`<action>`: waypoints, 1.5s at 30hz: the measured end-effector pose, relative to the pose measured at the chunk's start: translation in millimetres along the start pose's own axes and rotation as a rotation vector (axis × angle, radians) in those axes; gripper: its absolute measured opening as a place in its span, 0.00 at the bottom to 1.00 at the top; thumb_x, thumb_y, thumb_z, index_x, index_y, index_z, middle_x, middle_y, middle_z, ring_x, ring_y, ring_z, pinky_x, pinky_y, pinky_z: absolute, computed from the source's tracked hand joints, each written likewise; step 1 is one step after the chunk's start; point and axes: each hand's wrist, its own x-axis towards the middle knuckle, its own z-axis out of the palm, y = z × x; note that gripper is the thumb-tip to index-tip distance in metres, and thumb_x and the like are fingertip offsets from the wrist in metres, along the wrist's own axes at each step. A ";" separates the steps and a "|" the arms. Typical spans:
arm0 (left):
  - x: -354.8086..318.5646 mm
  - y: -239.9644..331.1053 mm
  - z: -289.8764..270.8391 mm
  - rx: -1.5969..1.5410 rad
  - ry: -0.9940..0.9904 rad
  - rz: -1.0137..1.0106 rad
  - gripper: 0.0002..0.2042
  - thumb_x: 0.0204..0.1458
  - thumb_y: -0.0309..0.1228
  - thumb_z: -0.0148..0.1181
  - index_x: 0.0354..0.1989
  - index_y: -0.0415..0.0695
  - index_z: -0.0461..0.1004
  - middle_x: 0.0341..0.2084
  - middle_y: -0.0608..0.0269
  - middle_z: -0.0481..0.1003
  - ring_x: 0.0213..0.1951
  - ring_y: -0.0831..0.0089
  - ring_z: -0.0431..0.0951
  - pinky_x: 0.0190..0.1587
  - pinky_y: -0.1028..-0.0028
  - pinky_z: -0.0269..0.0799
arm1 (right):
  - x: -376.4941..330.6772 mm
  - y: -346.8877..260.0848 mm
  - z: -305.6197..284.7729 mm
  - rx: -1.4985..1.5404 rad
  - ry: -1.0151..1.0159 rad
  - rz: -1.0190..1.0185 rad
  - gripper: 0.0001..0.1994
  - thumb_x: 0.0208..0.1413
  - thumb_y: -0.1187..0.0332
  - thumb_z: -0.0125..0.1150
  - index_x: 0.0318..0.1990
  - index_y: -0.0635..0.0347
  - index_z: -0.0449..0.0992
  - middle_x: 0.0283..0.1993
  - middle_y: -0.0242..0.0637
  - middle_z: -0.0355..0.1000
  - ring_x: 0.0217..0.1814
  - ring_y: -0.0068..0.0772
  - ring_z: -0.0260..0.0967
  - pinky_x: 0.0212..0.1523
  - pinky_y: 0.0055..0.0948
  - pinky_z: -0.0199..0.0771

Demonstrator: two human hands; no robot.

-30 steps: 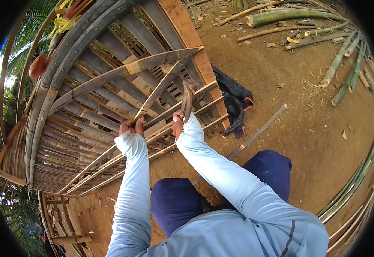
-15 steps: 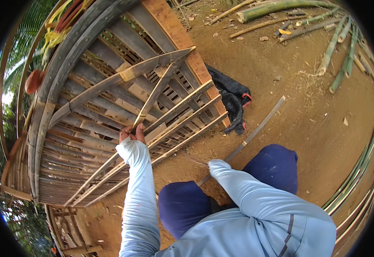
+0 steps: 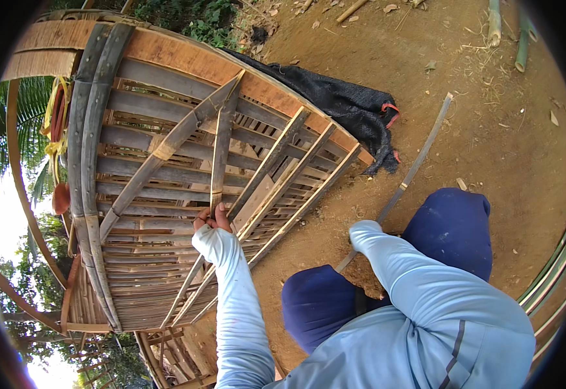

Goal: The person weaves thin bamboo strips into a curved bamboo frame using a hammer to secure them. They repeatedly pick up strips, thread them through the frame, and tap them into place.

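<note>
My left hand (image 3: 213, 219) is closed on the lower end of a flat grey-brown bamboo slat (image 3: 222, 152), with thumb and fingers pinching it. The slat lies across a large slatted bamboo panel (image 3: 143, 139), its upper end next to a longer pointed bamboo strip (image 3: 178, 139). Several parallel bamboo strips (image 3: 289, 185) run just right of that hand. My right hand (image 3: 364, 228) hangs low between my knees, mostly covered by the pale blue sleeve; its fingers are hidden. Beneath it a long thin bamboo strip (image 3: 416, 170) lies on the dirt.
A black cloth with red edging (image 3: 367, 120) lies along the panel's far right edge. Paired curved bamboo poles (image 3: 91, 168) border the panel's left side. Cut green bamboo poles (image 3: 494, 26) lie far right, with split lengths (image 3: 549, 269) nearer. My knees (image 3: 448, 223) are bent below.
The view has turned, so panel and ground appear shifted. My left hand keeps its grip on the slat, which now stands more upright in view. A thin thing beside my right hand no longer shows.
</note>
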 end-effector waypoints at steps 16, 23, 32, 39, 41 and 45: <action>-2.0 -20.3 5.8 -0.046 -0.023 0.090 0.14 0.49 0.33 0.70 0.33 0.35 0.74 0.16 0.74 0.64 0.19 0.84 0.57 0.23 0.82 0.54 | 29.9 69.7 67.0 -0.070 0.103 0.094 0.10 0.53 0.71 0.57 0.37 0.50 0.84 0.41 0.44 0.78 0.46 0.43 0.76 0.43 0.40 0.77; 3.1 -25.4 7.9 0.013 0.010 0.267 0.13 0.49 0.33 0.70 0.32 0.36 0.75 0.14 0.74 0.63 0.18 0.85 0.57 0.21 0.81 0.53 | 27.2 72.0 82.6 -0.046 0.120 -0.158 0.11 0.54 0.69 0.58 0.45 0.56 0.79 0.42 0.43 0.75 0.39 0.36 0.75 0.31 0.37 0.75; 13.4 -34.0 5.5 -0.084 -0.046 0.338 0.09 0.47 0.29 0.70 0.29 0.38 0.76 0.16 0.68 0.68 0.18 0.80 0.60 0.22 0.78 0.57 | -4.2 -28.0 12.8 1.088 -0.152 -0.063 0.10 0.59 0.68 0.52 0.45 0.58 0.74 0.32 0.33 0.63 0.32 0.27 0.62 0.32 0.28 0.67; 18.5 -17.0 3.7 -0.064 -0.066 0.372 0.09 0.46 0.26 0.70 0.27 0.37 0.74 0.19 0.64 0.71 0.18 0.77 0.62 0.23 0.78 0.59 | -37.8 -130.0 -51.8 1.604 0.438 -0.870 0.14 0.66 0.65 0.45 0.54 0.62 0.64 0.30 0.30 0.60 0.29 0.20 0.59 0.29 0.25 0.63; 13.9 -29.4 5.9 -0.097 -0.064 0.311 0.09 0.47 0.28 0.69 0.27 0.38 0.75 0.15 0.69 0.65 0.18 0.79 0.59 0.22 0.76 0.56 | -57.1 -153.4 -84.0 1.997 0.364 -0.918 0.13 0.67 0.62 0.46 0.50 0.60 0.64 0.29 0.30 0.62 0.24 0.20 0.61 0.25 0.23 0.64; 12.9 -25.1 2.5 -0.080 -0.049 0.315 0.08 0.49 0.29 0.68 0.27 0.39 0.75 0.13 0.71 0.62 0.18 0.80 0.57 0.22 0.76 0.55 | -122.8 -160.8 -165.7 2.333 0.466 -1.109 0.13 0.67 0.60 0.45 0.50 0.58 0.64 0.28 0.31 0.63 0.18 0.21 0.59 0.18 0.25 0.63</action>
